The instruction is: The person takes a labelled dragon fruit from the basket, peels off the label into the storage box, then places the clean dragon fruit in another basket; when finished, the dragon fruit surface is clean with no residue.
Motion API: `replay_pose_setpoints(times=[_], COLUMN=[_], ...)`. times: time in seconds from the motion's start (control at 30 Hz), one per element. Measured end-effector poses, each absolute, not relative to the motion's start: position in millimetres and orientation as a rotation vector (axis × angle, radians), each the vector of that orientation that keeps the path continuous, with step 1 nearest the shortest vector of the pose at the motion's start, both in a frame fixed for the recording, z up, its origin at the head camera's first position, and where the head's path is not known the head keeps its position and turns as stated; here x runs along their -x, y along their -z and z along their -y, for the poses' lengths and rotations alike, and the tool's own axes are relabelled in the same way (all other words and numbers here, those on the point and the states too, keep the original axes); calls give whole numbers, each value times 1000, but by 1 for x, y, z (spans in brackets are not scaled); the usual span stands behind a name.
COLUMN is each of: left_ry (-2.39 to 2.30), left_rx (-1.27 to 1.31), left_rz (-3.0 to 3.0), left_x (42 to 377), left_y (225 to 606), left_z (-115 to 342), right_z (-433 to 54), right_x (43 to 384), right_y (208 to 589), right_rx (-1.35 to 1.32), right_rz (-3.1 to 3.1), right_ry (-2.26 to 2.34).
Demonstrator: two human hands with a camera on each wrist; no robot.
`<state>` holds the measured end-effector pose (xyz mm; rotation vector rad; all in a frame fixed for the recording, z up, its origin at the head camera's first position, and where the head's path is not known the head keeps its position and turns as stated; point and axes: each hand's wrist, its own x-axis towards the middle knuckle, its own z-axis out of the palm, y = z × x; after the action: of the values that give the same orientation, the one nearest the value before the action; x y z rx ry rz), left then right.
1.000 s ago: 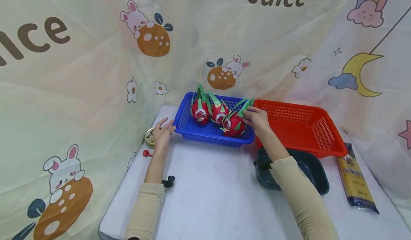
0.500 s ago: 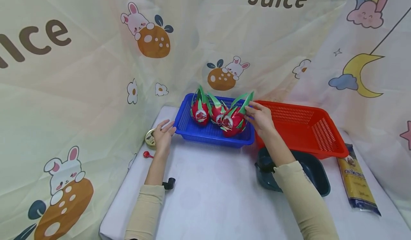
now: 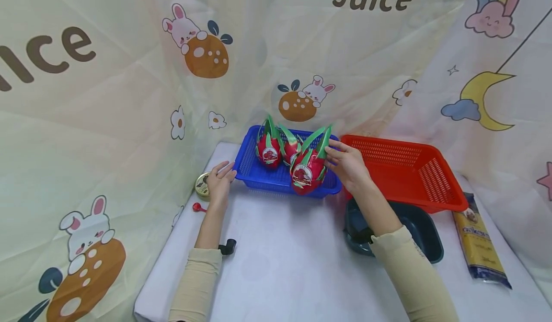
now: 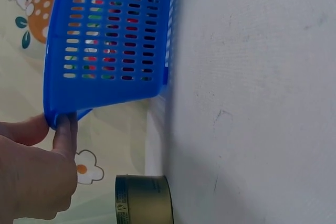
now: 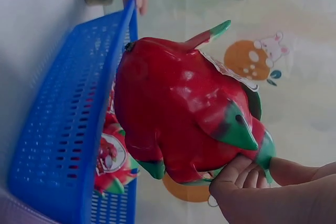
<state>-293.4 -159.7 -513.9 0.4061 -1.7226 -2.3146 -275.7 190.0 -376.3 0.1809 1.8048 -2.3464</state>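
My right hand (image 3: 348, 166) pinches a red dragon fruit (image 3: 307, 176) by its green leaf tips. In the right wrist view this dragon fruit (image 5: 178, 103) hangs at the rim of the blue basket (image 5: 52, 135), its sticker facing away. My left hand (image 3: 219, 185) grips the left end of the blue basket (image 3: 246, 168), thumb and fingers on either side of the rim in the left wrist view. Inside the basket sit two more dragon fruits: one upright at the left (image 3: 269, 154), another in the middle (image 3: 290, 152), partly hidden behind the held one.
Right of the blue basket is a red basket (image 3: 401, 173), with a dark green basin (image 3: 418, 226) in front, partly under my right forearm. A yellow packet (image 3: 480, 240) lies at the far right. Near my left hand are a round tin (image 3: 201, 186) and a small red object (image 3: 197, 207).
My right hand has lifted the dragon fruit from its resting place in the blue basket, turned it more upright, and brought it left and toward the front rim. My left hand stays put.
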Motion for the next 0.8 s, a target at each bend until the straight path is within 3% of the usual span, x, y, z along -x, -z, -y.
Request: replay_pose_setpoints(times=[0.8], left_ry=[2337], left_rx=[-387], left_rz=[1785], left_x=[292], left_y=[515], left_z=[162], right_z=[-187], right_x=[215], right_y=[441], right_rx=[-132], right_rz=[-1825], right_ry=[2103])
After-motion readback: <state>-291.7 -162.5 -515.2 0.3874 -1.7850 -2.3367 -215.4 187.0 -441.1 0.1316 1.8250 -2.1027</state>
